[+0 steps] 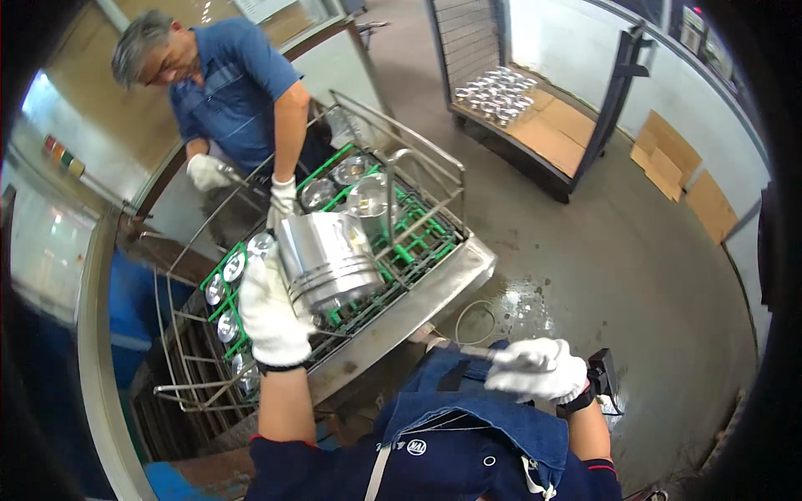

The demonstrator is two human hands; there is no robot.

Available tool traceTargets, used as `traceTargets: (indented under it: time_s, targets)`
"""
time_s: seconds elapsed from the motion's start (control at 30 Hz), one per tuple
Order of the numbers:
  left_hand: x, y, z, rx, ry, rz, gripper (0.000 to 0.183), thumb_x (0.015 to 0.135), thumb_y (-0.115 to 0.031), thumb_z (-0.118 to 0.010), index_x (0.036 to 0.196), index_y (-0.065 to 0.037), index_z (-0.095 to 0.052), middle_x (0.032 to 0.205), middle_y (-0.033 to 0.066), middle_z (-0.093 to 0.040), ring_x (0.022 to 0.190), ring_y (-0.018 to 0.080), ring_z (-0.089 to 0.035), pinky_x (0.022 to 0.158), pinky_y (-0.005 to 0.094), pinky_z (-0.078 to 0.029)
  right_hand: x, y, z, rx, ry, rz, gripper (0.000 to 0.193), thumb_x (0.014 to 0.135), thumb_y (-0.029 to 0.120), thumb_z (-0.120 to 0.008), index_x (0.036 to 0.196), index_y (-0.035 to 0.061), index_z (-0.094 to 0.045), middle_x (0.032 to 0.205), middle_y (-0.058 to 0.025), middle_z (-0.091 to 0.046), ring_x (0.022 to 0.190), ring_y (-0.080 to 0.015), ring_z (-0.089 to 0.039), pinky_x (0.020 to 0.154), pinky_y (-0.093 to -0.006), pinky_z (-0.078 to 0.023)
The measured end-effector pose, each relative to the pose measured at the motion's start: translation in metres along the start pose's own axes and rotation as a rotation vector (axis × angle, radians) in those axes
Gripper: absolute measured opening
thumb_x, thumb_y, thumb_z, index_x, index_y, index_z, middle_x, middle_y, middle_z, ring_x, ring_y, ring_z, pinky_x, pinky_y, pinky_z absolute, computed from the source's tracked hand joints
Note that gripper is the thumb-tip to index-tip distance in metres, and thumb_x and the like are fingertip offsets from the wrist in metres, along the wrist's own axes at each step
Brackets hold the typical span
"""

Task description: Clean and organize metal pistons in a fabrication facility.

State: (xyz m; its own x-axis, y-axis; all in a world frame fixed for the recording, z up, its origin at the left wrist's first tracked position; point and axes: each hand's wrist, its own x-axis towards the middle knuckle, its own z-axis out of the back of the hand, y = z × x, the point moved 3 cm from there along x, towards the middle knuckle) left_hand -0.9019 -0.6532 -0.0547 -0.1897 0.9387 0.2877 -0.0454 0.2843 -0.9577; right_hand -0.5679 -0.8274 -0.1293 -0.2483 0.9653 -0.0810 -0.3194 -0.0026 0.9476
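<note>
My left hand (271, 313), in a white glove, is closed on a large shiny metal piston (324, 250) and holds it tilted above the wire rack. The piston's ring grooves face toward me. My right hand (543, 371), also gloved in white, is in front of my apron at the right, closed round a slim grey tool (528, 361), blurred, with a thin end pointing left. Below the held piston, green dividers (409, 242) separate the rack, where several more pistons (368, 196) stand. Part of the rack is hidden behind my left hand and the held piston.
Across the rack, a co-worker in a blue shirt (238, 92) leans in with white-gloved hands (209, 171). A metal ledge (401, 313) edges the rack's near side. A wheeled cart (576, 138) with several shiny metal parts (497, 93) stands at the back right; cardboard sheets (668, 159) lean by the wall.
</note>
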Motion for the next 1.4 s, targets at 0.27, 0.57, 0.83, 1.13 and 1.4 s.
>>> traceTargets:
  time_s: [0.27,0.57,0.83,1.13,1.4]
  targets:
    - [0.082,0.043,0.088,-0.126,0.11,0.268,0.018,0.077,0.005,-0.06,0.095,0.002,-0.06,0.075,0.0074,-0.063,0.06,0.0141,-0.061,0.054,0.0239,-0.05,0.119,0.063,-0.037,0.075,0.273,-0.146,0.044,0.091,0.029,-0.068,0.131,0.0124,-0.059,0.091,-0.0045,-0.07,0.055,-0.0073,-0.059,0.048,-0.0211,-0.049]
    - [0.125,0.215,0.151,-0.031,0.085,0.612,0.033,0.076,0.007,-0.063,0.107,0.0,-0.055,0.086,0.0101,-0.064,0.062,0.0164,-0.062,0.052,0.0265,-0.052,0.222,0.084,-0.11,-0.294,0.537,-0.146,0.032,0.089,0.042,-0.064,0.09,0.01,-0.063,0.064,-0.005,-0.062,0.053,-0.0182,-0.063,0.052,-0.032,-0.051]
    - [0.145,0.259,0.166,-0.056,0.056,0.723,0.046,0.066,0.012,-0.052,0.111,0.004,-0.058,0.097,0.0135,-0.066,0.076,0.0224,-0.067,0.064,0.0323,-0.058,0.265,0.089,-0.124,-0.542,0.389,0.067,0.033,0.086,0.045,-0.067,0.091,0.0126,-0.064,0.064,-0.0087,-0.061,0.056,-0.0267,-0.063,0.05,-0.035,-0.049]
    - [0.145,0.271,0.251,0.777,0.102,0.737,0.038,0.072,-0.022,-0.07,0.106,-0.005,-0.066,0.089,0.012,-0.069,0.081,0.0232,-0.066,0.073,0.0396,-0.052,0.266,0.093,-0.111,-0.461,0.578,-0.122,0.028,0.085,0.034,-0.069,0.084,0.0083,-0.059,0.074,-0.0132,-0.063,0.07,-0.0311,-0.065,0.06,-0.0363,-0.05]
    - [0.051,0.292,0.273,1.895,0.774,0.536,0.035,0.073,-0.037,-0.065,0.09,-0.008,-0.076,0.089,0.0131,-0.073,0.081,0.0279,-0.071,0.069,0.0439,-0.055,0.244,0.06,-0.083,-0.529,0.339,-0.032,0.032,0.087,0.041,-0.066,0.084,0.0087,-0.062,0.073,-0.0127,-0.064,0.065,-0.03,-0.062,0.06,-0.0378,-0.049]
